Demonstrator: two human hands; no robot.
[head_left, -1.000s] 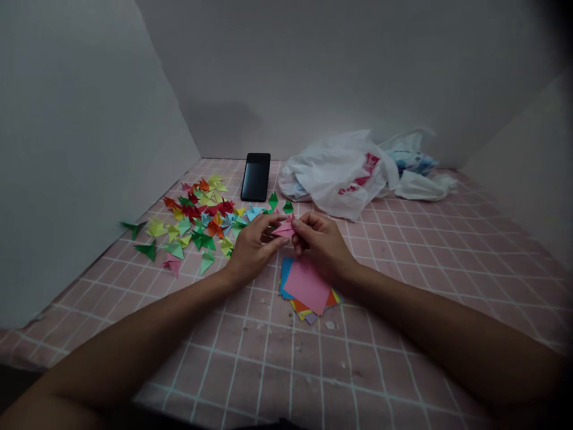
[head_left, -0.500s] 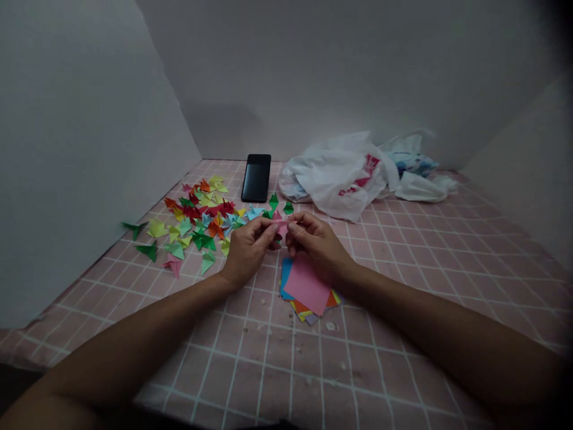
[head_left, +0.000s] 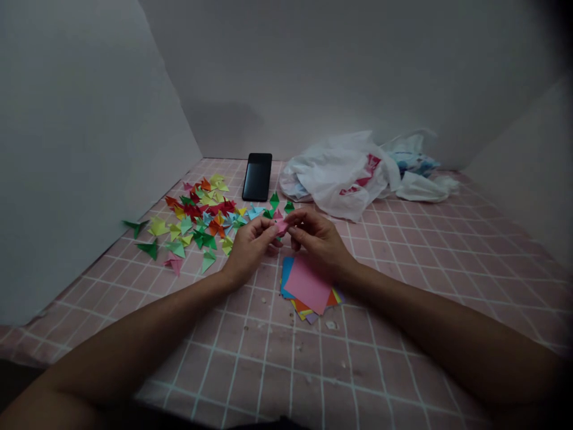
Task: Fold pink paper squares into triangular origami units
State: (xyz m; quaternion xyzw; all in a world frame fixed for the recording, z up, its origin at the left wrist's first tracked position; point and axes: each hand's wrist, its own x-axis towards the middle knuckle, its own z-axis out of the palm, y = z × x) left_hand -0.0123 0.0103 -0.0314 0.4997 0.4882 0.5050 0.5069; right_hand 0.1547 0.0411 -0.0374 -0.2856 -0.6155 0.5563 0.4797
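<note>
A small folded pink paper (head_left: 281,227) is held between my two hands above the table. My left hand (head_left: 251,246) pinches its left side with thumb and fingertips. On the other side, my right hand (head_left: 319,242) grips its right edge between thumb and forefinger. Below my right hand lies a stack of square origami paper, a pink sheet (head_left: 308,285) on top, with blue, orange, yellow and purple corners sticking out. Folded green paper pieces (head_left: 274,201) sit just beyond my fingers. To the left spreads a pile of folded paper cranes (head_left: 203,218) in many colours.
A black phone (head_left: 257,177) lies near the back wall. Crumpled white plastic bags (head_left: 340,173) rest to its right. The table has a pink checked cloth (head_left: 403,263) with small scraps on it. Walls stand at the left, back and right.
The pink paper has turned a little between my fingers and shows more of its folded shape. My right fingers have shifted slightly; the other things lie as before.
</note>
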